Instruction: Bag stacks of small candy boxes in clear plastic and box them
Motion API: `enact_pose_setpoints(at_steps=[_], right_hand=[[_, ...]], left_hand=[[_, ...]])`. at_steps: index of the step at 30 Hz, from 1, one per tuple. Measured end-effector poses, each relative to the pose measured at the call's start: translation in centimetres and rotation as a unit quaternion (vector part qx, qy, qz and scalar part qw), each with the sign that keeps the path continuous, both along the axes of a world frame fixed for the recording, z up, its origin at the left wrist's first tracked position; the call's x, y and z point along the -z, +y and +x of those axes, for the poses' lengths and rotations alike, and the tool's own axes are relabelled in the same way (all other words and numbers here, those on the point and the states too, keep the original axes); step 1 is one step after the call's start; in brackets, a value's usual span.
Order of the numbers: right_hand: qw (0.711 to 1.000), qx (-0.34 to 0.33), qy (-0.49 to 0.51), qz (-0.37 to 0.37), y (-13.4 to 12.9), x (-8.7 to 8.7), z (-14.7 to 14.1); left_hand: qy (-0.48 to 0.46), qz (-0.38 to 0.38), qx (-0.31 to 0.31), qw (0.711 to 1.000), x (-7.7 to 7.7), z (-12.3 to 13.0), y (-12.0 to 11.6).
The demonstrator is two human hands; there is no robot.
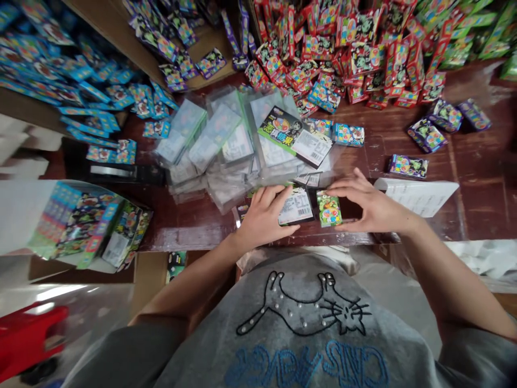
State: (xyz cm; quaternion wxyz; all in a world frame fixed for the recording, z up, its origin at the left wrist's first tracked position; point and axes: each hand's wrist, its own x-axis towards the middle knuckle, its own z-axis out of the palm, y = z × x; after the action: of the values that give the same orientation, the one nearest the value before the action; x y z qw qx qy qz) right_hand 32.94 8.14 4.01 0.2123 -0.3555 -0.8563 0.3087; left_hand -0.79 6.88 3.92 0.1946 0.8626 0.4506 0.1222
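Note:
My left hand (264, 216) lies over the left part of a black-edged card with a white label (297, 206) near the table's front edge. Its thumb is stretched apart from the fingers. A small green candy box (329, 208) stands just right of that card. My right hand (363, 203) has it between the fingers at its far edge and the thumb at its near corner. Beyond my hands is a pile of clear plastic sleeves (218, 134), with another black printed card (294, 134) on top.
Heaps of blue (100, 102), red (363, 54) and green boxes (460, 32) line the back, with purple boxes (428, 134) at right. A folded white card (420, 195) stands beside my right wrist. An open carton of printed packs (89, 221) is at left.

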Motion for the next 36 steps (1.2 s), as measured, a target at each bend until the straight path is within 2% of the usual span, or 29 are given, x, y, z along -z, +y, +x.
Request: enact_pose_setpoints(at_steps=[2, 4, 8, 11, 14, 16, 19, 21, 25, 28, 32, 36], right_hand=[[0.997, -0.073, 0.005, -0.026, 0.7, -0.7, -0.2], [0.994, -0.107, 0.004, -0.035, 1.4, -1.0, -0.5], [0.997, -0.080, 0.002, -0.011, 2.4, -1.2, -1.1], [0.998, -0.061, 0.001, -0.013, 2.4, -1.4, -1.3], [0.999, -0.011, 0.025, -0.035, 1.7, -1.6, -1.5], [0.996, 0.051, 0.061, -0.050, 0.9, -1.6, -1.7], [0.971, 0.197, 0.122, -0.052, 0.1, -1.3, -2.4], [0.949, 0.279, 0.142, -0.039, 0.2, -0.9, -3.0], [0.913, 0.363, 0.185, 0.020, 1.4, -0.5, -4.1], [0.898, 0.379, 0.221, 0.022, 2.0, -0.5, -4.9], [0.918, 0.362, 0.162, 0.009, 1.8, -0.9, -4.7], [0.948, 0.310, 0.070, 0.003, 1.7, -1.2, -2.5]], left_hand=[[-0.004, -0.009, 0.030, 1.000, -0.5, -0.3, 0.5], [-0.005, -0.018, 0.058, 0.998, -1.1, -0.6, 0.8], [-0.016, -0.037, 0.076, 0.996, -1.5, -0.7, 0.5], [-0.015, -0.048, 0.017, 0.999, -1.1, 0.0, -0.3], [-0.031, -0.089, -0.076, 0.993, -0.8, 1.6, -0.9], [-0.068, -0.114, -0.118, 0.984, -0.7, 2.8, -0.9], [-0.159, -0.148, -0.118, 0.969, -0.6, 4.3, -0.4], [-0.229, -0.187, -0.113, 0.949, -0.1, 4.9, 0.2], [-0.334, -0.257, -0.144, 0.895, 1.5, 5.8, 1.1], [-0.379, -0.284, -0.181, 0.862, 2.0, 6.6, 1.4], [-0.413, -0.299, -0.209, 0.834, 1.7, 7.2, 1.7], [-0.443, -0.303, -0.212, 0.817, 1.8, 7.0, 1.4]])
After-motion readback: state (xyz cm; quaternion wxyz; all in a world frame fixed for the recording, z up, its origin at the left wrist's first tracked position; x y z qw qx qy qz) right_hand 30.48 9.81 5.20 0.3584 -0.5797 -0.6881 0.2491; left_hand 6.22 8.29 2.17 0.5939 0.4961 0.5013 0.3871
